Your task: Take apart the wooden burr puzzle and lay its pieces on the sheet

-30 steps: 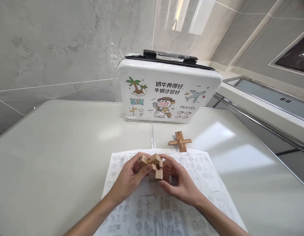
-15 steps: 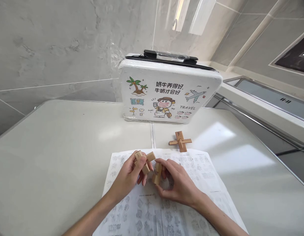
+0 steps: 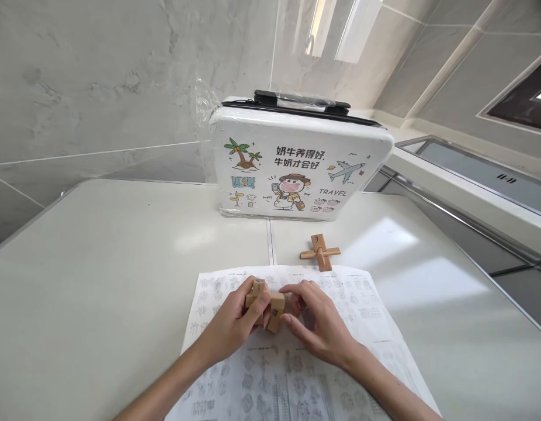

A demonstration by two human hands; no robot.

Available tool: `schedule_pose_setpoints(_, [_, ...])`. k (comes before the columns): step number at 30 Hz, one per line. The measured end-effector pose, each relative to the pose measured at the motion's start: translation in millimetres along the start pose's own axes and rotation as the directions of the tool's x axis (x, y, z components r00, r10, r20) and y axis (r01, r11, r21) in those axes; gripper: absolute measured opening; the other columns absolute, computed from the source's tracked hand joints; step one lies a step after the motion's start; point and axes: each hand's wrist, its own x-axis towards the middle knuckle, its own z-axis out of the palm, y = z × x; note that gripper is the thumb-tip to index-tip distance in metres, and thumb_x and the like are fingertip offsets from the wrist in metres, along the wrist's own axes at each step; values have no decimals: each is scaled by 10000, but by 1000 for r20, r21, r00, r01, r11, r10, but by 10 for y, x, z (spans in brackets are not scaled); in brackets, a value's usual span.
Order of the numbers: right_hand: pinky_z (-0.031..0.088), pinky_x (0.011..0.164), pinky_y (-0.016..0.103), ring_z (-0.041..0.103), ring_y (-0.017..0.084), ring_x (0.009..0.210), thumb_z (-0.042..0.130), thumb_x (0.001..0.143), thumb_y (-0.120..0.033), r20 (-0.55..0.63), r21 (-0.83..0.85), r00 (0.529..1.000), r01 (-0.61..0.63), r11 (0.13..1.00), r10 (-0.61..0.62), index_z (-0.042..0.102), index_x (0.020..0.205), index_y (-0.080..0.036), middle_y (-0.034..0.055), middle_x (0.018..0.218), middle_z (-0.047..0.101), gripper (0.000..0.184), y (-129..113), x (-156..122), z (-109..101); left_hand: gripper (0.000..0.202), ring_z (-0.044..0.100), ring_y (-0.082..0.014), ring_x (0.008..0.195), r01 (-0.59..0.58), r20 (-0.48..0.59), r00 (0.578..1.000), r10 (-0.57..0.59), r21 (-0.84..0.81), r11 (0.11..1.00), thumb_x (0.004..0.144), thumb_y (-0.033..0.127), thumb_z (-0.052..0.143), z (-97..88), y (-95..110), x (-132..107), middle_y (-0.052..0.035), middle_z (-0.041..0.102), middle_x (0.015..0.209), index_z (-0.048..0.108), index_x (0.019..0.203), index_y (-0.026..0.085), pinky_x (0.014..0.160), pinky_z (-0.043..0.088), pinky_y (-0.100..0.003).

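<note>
My left hand [image 3: 239, 313] is closed around a cluster of light wooden puzzle blocks [image 3: 277, 302], thumb pressed on top. One block with a dark mark on its end stands up at the cluster's far side, and another [image 3: 274, 323] with a notch slants down on the right. Beside it my right hand [image 3: 316, 318] is open, thumb and forefinger apart, the fingertips close to the blocks' right side. Its other fingers are partly hidden. Beyond the hands, a cross-shaped wooden puzzle [image 3: 321, 252] with dark marks lies on the table.
Under the hands lies a creased instruction sheet [image 3: 226, 356] with small printed diagrams. A white plastic-wrapped case [image 3: 262, 126] with cartoon prints stands upright at the back of the white table [image 3: 99, 280], before a grey tiled wall. A metal-railed counter runs along the right.
The block that my right hand held apart has moved left and now sits against the blocks in my left hand. My right fingers have let go of it.
</note>
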Motion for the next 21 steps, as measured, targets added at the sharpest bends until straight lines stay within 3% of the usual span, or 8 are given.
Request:
schedule_pose_setpoints(3, [447,711,365,569,227,792,585,1047,-421,-16,99,1000,-21,995,23,680,1074,-250,38,821,634,197,-16,12,-5,360,543,-157,708,-10,34,999,7,79,997,1052,583,504,2,21,-19,16,590,765,528,971,233,672,448,-279])
schedule_pose_setpoints(6, [446,689,342,568,207,758,634,1029,-434,-42,192,995,-77,978,87,706,987,-240,24,789,629,211,-11,31,-5,316,604,-185,793,-11,43,999,6,116,993,1012,530,595,-26,35,-38,-15,658,894,578,1148,245,714,482,-297])
schedule_pose_setpoints(9, [457,693,329,573,195,748,646,1023,-472,-46,306,983,-156,939,178,721,980,-232,26,814,660,255,5,43,-19,362,605,-188,819,-39,107,994,30,80,996,1016,496,593,-74,70,-41,-37,666,971,600,1281,250,750,501,-311])
schedule_pose_setpoints(12, [466,693,327,577,194,740,621,1031,-521,-8,391,972,-213,896,235,729,1014,-218,44,850,703,322,12,50,-44,366,582,-158,764,-57,165,985,58,-14,998,1046,497,554,-112,113,-23,-53,675,1014,652,1280,233,739,508,-307])
schedule_pose_setpoints(14, [470,692,328,591,203,755,617,1025,-549,-1,414,969,-223,882,246,729,1011,-213,56,869,722,354,8,53,-57,370,594,-156,753,-56,165,984,66,-61,997,1036,508,582,-122,115,-5,-70,691,1038,698,1231,215,723,520,-307])
schedule_pose_setpoints(18, [483,718,331,609,211,783,649,1007,-543,-27,419,976,-187,889,217,724,982,-221,49,869,719,331,-9,50,-71,384,686,-206,792,-16,142,989,33,-123,992,990,483,683,-111,38,25,-65,726,882,716,1235,190,727,558,-323])
schedule_pose_setpoints(21, [474,701,327,579,200,742,667,997,-522,-44,405,981,-158,901,191,709,956,-225,31,812,677,303,-16,40,-74,410,737,-233,844,10,39,999,-7,-77,997,954,410,737,-83,-25,31,-53,777,886,689,1314,221,765,569,-337])
